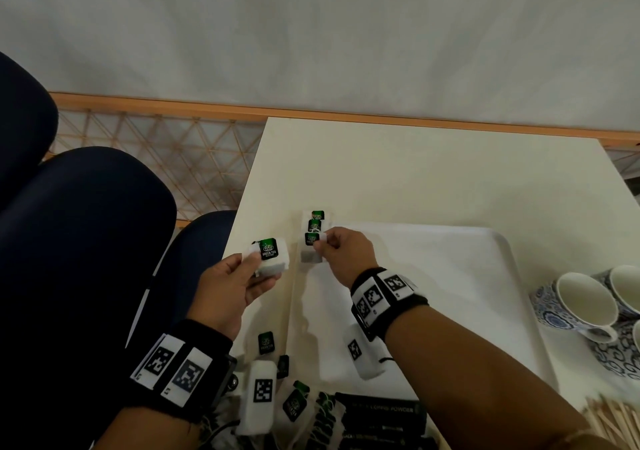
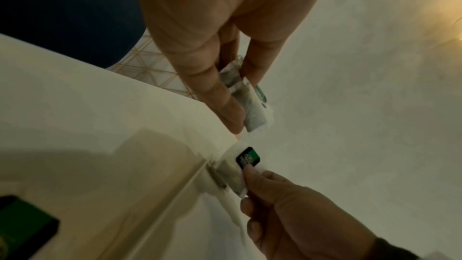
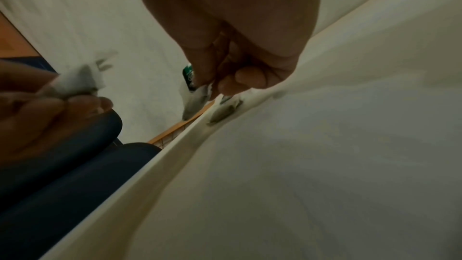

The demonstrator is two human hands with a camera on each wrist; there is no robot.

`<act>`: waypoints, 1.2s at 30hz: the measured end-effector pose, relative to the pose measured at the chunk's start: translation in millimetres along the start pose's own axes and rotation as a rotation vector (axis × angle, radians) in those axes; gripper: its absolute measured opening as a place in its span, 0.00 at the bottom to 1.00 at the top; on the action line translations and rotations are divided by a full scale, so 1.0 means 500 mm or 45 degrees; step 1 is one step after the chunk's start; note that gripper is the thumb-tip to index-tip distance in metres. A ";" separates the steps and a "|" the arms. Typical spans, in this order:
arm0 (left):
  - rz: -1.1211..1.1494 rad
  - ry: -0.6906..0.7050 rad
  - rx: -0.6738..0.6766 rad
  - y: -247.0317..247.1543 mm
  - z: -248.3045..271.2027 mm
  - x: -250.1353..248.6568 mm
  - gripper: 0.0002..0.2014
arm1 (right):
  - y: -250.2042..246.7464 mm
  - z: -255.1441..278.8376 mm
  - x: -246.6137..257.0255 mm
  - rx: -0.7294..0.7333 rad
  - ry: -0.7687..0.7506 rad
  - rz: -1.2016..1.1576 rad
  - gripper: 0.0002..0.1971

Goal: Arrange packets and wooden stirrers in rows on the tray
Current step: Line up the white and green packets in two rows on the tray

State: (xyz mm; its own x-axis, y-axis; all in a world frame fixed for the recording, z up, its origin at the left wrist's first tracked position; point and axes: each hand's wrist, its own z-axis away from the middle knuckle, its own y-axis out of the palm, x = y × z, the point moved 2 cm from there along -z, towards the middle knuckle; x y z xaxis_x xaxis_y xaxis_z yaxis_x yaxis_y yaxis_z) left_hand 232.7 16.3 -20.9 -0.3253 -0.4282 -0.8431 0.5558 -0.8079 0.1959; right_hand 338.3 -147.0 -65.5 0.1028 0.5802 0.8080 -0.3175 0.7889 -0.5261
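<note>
A white tray [image 1: 450, 262] lies on the cream table. At its far left corner a short column of green-tea bags [image 1: 316, 222] lies overlapping. My right hand [image 1: 341, 255] pinches the nearest bag [image 1: 311, 247] of that column, low over the tray; the same bag [image 2: 246, 160] shows its green tag in the left wrist view. My left hand [image 1: 235, 287] holds a small stack of tea bags [image 1: 268, 257] just left of the tray, thumb pressed on top; in the left wrist view the stack [image 2: 252, 106] sits between thumb and fingers. Wooden stirrers [image 1: 609, 422] lie at bottom right.
More green-tea bags [image 1: 266, 342] and black sachets [image 1: 381, 418] are heaped at the near table edge. Patterned blue-and-white cups [image 1: 585, 300] stand right of the tray. Dark blue chairs [image 1: 79, 228] stand left of the table; a wall with a wooden skirting is behind.
</note>
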 end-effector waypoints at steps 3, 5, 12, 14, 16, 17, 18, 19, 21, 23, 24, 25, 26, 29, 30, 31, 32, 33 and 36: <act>-0.002 0.004 -0.002 -0.003 0.001 0.000 0.06 | 0.008 -0.016 -0.001 -0.072 0.057 0.037 0.07; 0.004 0.003 -0.003 -0.005 0.001 0.000 0.06 | 0.012 -0.022 -0.004 -0.092 0.097 0.085 0.09; 0.004 0.004 0.012 -0.007 0.002 0.000 0.07 | 0.019 -0.041 -0.003 -0.112 0.201 0.108 0.07; 0.004 0.005 0.010 -0.006 0.002 0.000 0.07 | 0.018 -0.044 -0.001 -0.105 0.220 0.113 0.07; 0.013 0.000 0.007 -0.006 0.002 0.001 0.07 | 0.017 -0.044 0.000 -0.087 0.235 0.090 0.09; 0.019 -0.002 0.008 -0.007 0.003 0.001 0.07 | 0.016 -0.043 0.002 -0.075 0.230 0.065 0.10; 0.024 -0.001 0.011 -0.007 0.004 0.001 0.07 | 0.015 -0.042 0.005 -0.068 0.199 0.054 0.12; 0.029 -0.001 0.013 -0.008 0.004 0.001 0.07 | 0.013 -0.044 0.007 -0.071 0.146 0.075 0.13; 0.034 -0.002 0.014 -0.010 0.005 0.001 0.06 | 0.009 -0.050 0.014 -0.071 0.036 0.152 0.15; 0.031 -0.006 0.016 -0.012 0.005 0.002 0.06 | 0.006 -0.056 0.019 -0.017 -0.004 0.197 0.17; 0.027 -0.009 0.018 -0.012 0.005 0.003 0.06 | 0.006 -0.059 0.020 0.023 -0.003 0.222 0.18; 0.024 -0.013 0.021 -0.011 0.004 0.003 0.07 | 0.005 -0.063 0.020 0.065 -0.002 0.255 0.20; 0.023 -0.016 0.025 -0.011 0.004 0.004 0.07 | 0.004 -0.065 0.021 0.102 -0.002 0.287 0.21; 0.013 -0.012 0.037 -0.010 0.003 0.005 0.07 | 0.000 -0.069 0.021 0.159 -0.008 0.337 0.28; 0.010 -0.011 0.037 -0.011 0.003 0.005 0.07 | -0.001 -0.070 0.022 0.164 -0.011 0.354 0.29; 0.009 -0.010 0.035 -0.012 0.003 0.005 0.07 | -0.001 -0.070 0.023 0.166 -0.012 0.371 0.29; 0.009 -0.012 0.033 -0.012 0.004 0.006 0.07 | -0.002 -0.071 0.024 0.164 -0.012 0.383 0.30; 0.009 -0.014 0.030 -0.013 0.004 0.006 0.07 | -0.002 -0.072 0.025 0.159 -0.010 0.387 0.30; -0.009 -0.019 0.023 -0.015 0.004 0.007 0.07 | -0.003 -0.076 0.026 0.147 -0.010 0.382 0.29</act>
State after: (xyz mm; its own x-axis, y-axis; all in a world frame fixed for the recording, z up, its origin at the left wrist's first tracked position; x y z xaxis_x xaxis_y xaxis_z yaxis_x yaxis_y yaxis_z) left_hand 226.0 19.8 -24.6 -0.3406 -0.4282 -0.8371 0.5394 -0.8182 0.1990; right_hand 375.9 -132.7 -64.2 -0.0188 0.7818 0.6233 -0.4372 0.5542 -0.7083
